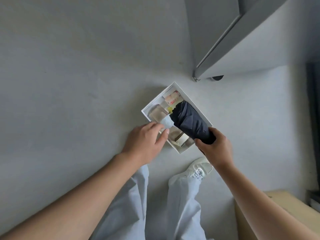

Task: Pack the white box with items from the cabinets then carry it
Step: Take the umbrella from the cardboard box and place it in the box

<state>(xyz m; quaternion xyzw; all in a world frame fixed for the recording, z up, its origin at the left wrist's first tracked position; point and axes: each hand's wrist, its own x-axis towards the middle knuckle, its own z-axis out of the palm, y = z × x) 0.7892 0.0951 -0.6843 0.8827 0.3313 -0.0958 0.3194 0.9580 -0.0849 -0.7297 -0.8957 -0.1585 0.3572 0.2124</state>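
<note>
White rectangular open-top box sits on the grey floor, turned diagonal, just ahead of the person's feet, w/ its far corner near the grey cabinet by the floor's far-right edge.

Right hand is wrapped round the near end of a dark navy folded umbrella, fingers and thumb curled on it. The umbrella lies along the box's right side and hides what's under it; can't tell if it rests on the contents.

Left hand is over the box's near-left edge, thumb and fingertips pinching a small pale-blue soft item; too crumpled to identify.

Inside, partly covered:
- beige flat pouch at the left corner
- pink-and-white printed pkt toward the far corner, print unreadable
- cream strapped item at the near end, btwn the hands

One white sneaker shows; the other foot is hidden by pale-blue trousers. A tan cardboard carton is cut off at the btm-right.
</note>
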